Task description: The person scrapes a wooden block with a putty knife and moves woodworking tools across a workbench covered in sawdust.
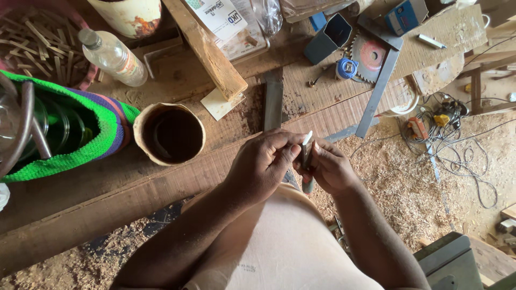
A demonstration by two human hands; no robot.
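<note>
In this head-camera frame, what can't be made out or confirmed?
- Small pale-tipped tool: both the left hand and right hand wrap it; its kind is unclear.
- Brown cup: the interior is too dark to show any contents.
- Green knitted bag: cut off by the left edge.
- Cables: too tangled to trace.

arms: bare, no sleeves | top: cream, small dark print
</note>
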